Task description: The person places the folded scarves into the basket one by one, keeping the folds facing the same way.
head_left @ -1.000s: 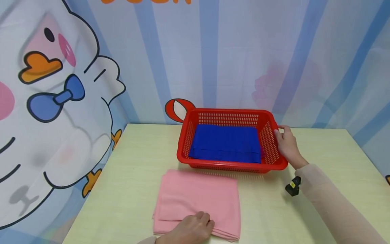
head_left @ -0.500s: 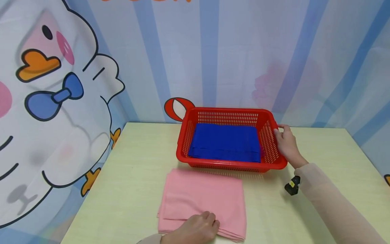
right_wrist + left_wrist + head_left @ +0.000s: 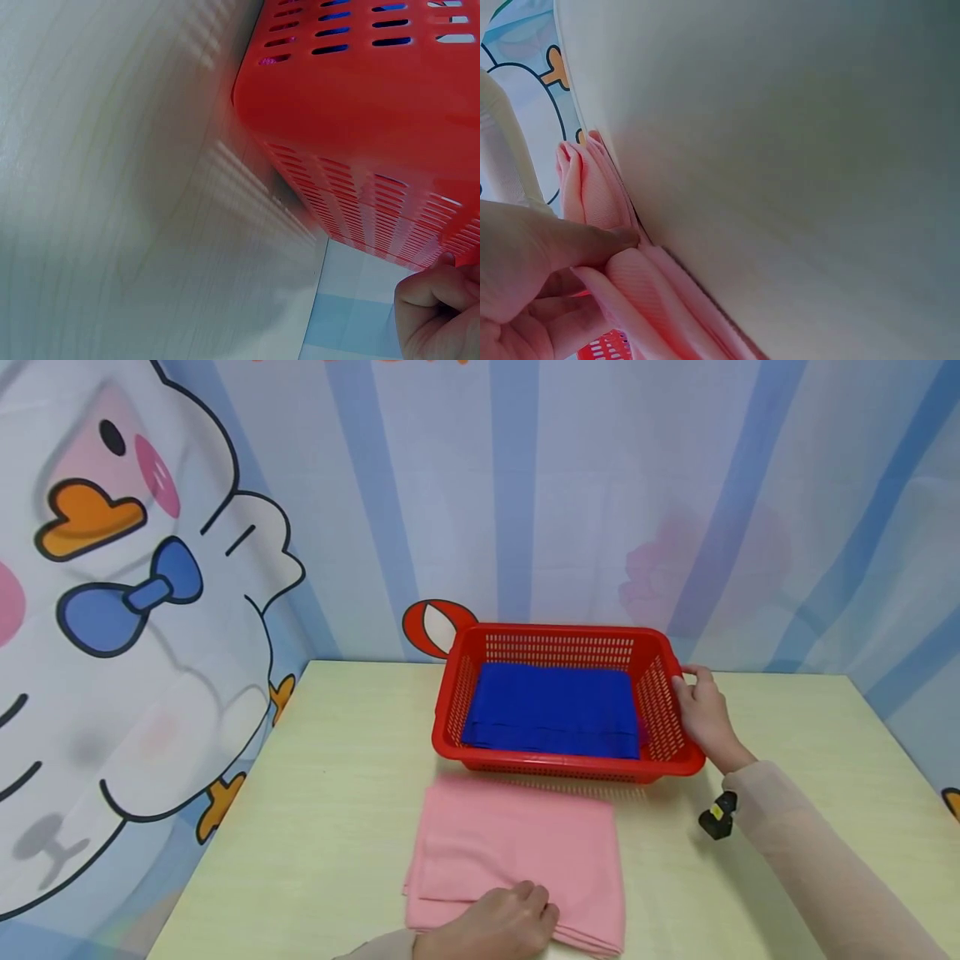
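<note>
A folded pink cloth (image 3: 517, 843) lies flat on the table just in front of a red plastic basket (image 3: 555, 765). My left hand (image 3: 498, 922) pinches the cloth's near edge; the left wrist view shows the thumb (image 3: 604, 244) pressed on the layered pink fabric (image 3: 592, 187). Inside the basket rests a folded blue cloth (image 3: 555, 710), with a bit of magenta showing beside it. My right hand (image 3: 705, 710) grips the basket's right rim. Curled fingers of the right hand (image 3: 439, 307) show at that rim in the right wrist view.
The pale wooden table (image 3: 337, 760) ends at a cartoon-printed backdrop (image 3: 577, 510) behind and to the left. A small black device (image 3: 717, 817) hangs under the right sleeve (image 3: 810, 852).
The pink cloth has slid to the right along the table, with my left hand moving along with it. My right hand and the basket stay where they were.
</note>
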Available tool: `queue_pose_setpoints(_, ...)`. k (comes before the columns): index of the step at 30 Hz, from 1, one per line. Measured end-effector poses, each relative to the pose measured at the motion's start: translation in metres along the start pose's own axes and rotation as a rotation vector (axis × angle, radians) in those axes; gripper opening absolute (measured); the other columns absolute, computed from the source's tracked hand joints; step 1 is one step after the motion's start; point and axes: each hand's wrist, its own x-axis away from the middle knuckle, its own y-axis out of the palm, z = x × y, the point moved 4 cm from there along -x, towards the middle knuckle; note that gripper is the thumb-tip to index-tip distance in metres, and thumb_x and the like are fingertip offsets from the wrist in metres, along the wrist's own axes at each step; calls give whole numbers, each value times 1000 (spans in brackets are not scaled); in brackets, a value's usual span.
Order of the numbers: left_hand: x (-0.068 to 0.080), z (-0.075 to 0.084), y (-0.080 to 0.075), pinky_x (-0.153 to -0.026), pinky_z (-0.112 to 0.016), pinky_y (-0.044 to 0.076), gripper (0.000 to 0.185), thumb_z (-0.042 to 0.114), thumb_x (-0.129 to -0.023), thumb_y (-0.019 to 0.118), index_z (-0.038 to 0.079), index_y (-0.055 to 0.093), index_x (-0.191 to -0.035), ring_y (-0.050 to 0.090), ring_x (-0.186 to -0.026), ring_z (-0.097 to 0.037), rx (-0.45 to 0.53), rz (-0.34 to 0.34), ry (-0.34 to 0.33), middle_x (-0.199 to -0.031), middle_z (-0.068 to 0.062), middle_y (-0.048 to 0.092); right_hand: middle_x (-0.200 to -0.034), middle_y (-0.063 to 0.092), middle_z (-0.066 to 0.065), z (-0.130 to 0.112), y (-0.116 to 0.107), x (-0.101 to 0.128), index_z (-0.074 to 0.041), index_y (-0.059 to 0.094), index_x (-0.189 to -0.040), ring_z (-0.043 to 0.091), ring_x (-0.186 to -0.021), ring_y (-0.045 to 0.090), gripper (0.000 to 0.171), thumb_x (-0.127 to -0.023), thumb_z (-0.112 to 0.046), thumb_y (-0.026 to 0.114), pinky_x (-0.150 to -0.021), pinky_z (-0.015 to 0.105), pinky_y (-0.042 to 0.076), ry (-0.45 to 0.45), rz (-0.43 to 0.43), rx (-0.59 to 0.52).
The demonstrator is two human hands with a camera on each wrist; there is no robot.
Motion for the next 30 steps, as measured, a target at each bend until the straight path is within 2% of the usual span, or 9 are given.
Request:
queue_pose_setpoints(10,-7,3,1,-45,-15,37,6,13,-77,59,14,65,-78,46,-60,-5,-58,30,13,-70,5,50,-114,57,34,1,0,0,10,23,-149,41,-92,65,54,-110,-28,31,-69,36,59,7,1,-3)
queue_pose_setpoints(14,-9,4,0,-45,-15,37,6,13,-77,60,15,65,-79,45,-60,-5,-68,15,23,-70,5,50,-113,57,34,2,0,0,10,24,-149,41,-91,65,55,-110,-29,30,-67,36,59,0,3,-4)
queue_pose_setpoints(22,-13,5,2,-46,-13,33,4,16,-81,63,16,65,-78,41,-59,-4,-24,-46,50,-70,6,50,-111,58,35,3,0,1,10,24,-148,42,-90,66,54,-110,-28,30,-65,36,59,-10,2,-8)
queue_pose_setpoints(30,-20,7,2,-43,-12,33,7,20,-83,68,15,66,-79,42,-58,-3,16,-63,30,-69,6,50,-110,58,35,1,0,1,11,25,-147,41,-87,65,53,-110,-27,31,-62,31,57,-28,6,-3)
